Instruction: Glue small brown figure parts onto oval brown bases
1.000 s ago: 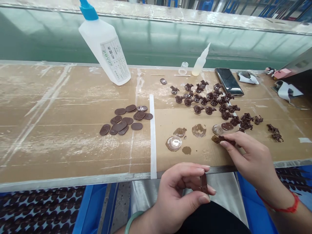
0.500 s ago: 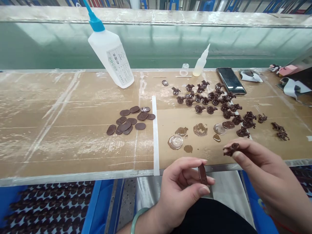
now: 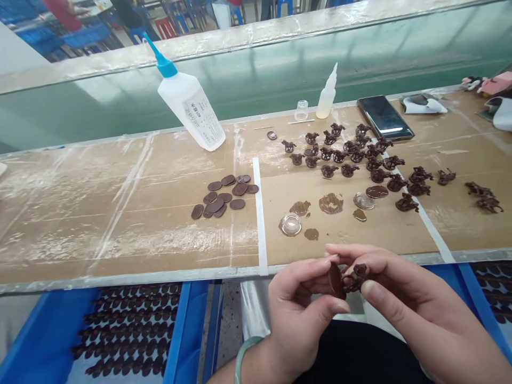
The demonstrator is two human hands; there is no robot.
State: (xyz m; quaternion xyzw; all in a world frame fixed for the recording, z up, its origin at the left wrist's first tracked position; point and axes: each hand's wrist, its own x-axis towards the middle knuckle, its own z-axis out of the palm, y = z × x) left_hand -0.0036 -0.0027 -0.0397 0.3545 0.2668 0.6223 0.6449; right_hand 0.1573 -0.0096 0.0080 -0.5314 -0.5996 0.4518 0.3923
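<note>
My left hand point(image 3: 300, 309) pinches a dark brown oval base point(image 3: 336, 280) on edge between thumb and fingers. Right against it, a small dark brown figurine point(image 3: 355, 277) is gripped by my right hand point(image 3: 400, 293); the two pieces appear to touch. More such oval bases point(image 3: 224, 197) lie in a loose pile left of a white tape strip point(image 3: 261, 224). Several figurines on bases point(image 3: 348, 154) stand at the right. Nearer my hands are shiny wet patches point(image 3: 331, 203) and a clear round dish point(image 3: 290, 224).
A big white glue bottle point(image 3: 196, 114) with a blue nozzle and a small squeeze bottle point(image 3: 327, 96) stand at the back. A phone point(image 3: 384, 118) lies at the right. Blue crates point(image 3: 192, 320) holding rows of brown pieces sit below the table edge.
My right hand has moved left and brought the figurine up to the oval base in my left hand. The base has turned to show more of its face. The camera view has tilted.
</note>
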